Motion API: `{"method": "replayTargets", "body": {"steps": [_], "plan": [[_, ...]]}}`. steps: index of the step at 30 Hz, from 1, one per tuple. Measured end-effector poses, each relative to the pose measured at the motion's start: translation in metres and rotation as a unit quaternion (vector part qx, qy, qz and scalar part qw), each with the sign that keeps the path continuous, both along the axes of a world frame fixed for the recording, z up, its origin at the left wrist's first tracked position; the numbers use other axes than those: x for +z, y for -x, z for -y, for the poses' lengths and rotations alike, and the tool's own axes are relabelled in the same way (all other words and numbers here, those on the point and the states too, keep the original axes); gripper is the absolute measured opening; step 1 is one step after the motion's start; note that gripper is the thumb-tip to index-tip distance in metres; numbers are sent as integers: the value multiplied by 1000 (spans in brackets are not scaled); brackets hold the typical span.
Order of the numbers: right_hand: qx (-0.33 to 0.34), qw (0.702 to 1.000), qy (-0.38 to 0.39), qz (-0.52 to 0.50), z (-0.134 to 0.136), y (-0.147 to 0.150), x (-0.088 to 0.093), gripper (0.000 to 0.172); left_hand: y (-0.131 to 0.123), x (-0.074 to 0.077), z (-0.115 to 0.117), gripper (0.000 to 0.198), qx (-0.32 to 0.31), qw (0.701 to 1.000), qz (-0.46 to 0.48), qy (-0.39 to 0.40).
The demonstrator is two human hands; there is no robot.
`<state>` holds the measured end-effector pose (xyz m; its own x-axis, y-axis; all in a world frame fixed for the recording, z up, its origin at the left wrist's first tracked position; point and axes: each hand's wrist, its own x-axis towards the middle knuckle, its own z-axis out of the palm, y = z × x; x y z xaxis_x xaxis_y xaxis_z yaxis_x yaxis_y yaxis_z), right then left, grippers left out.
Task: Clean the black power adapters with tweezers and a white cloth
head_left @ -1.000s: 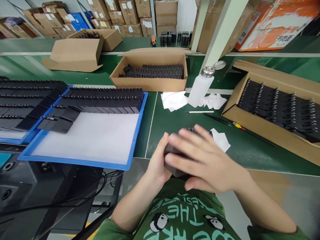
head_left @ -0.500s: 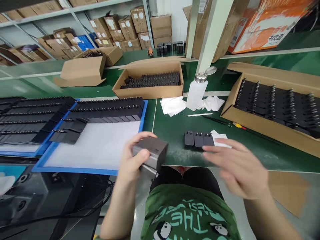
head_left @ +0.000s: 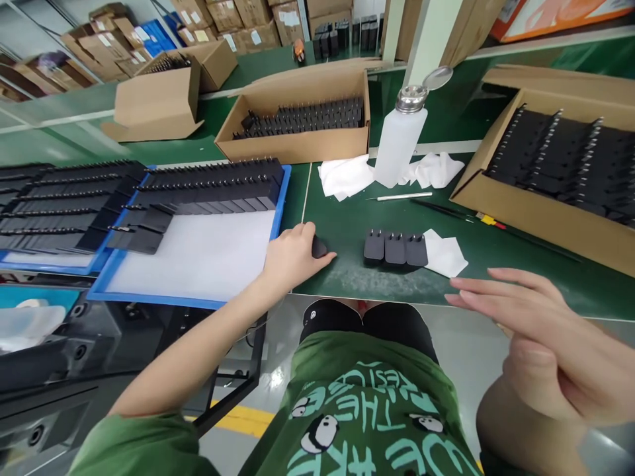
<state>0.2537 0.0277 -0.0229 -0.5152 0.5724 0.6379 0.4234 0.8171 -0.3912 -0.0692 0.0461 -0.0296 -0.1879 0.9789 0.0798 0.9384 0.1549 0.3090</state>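
Observation:
My left hand [head_left: 292, 258] is closed around a black power adapter [head_left: 319, 248] at the front of the green bench. Most of that adapter is hidden under my fingers. To its right, three black plug adapters [head_left: 395, 250] stand side by side, metal pins upward. Beside them lies a folded white wipe [head_left: 446, 255]. My right hand [head_left: 540, 337] hovers near the bench's front edge, right of the wipe, fingers stretched out with nothing in them.
A blue-rimmed tray [head_left: 218, 254] with rows of adapters sits at left, another tray beyond it. Cartons of adapters [head_left: 297, 145] [head_left: 471, 182] stand behind and right. A white pump bottle [head_left: 401, 145], crumpled wipes [head_left: 347, 175], a thin white tool [head_left: 404, 196] and tweezers [head_left: 444, 210] lie mid-bench.
My left hand has lowered the adapter from above the front edge onto the bench and turned palm down. My right hand has drawn away from the three adapters toward the right.

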Motion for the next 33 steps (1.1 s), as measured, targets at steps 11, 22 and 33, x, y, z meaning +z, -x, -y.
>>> {"method": "replayTargets", "body": {"steps": [11,22,33], "plan": [[-271,950,61,142,-19,98,-43,91,-13,21,33,72,94,657,742,-92],[-300,946,49,113,-25,120,-62,52,-29,2,33,79,49,548,833,-52],[-172,953,133,211,-48,80,-28,95,-12,-19,46,66,-3,524,851,-48]]}}
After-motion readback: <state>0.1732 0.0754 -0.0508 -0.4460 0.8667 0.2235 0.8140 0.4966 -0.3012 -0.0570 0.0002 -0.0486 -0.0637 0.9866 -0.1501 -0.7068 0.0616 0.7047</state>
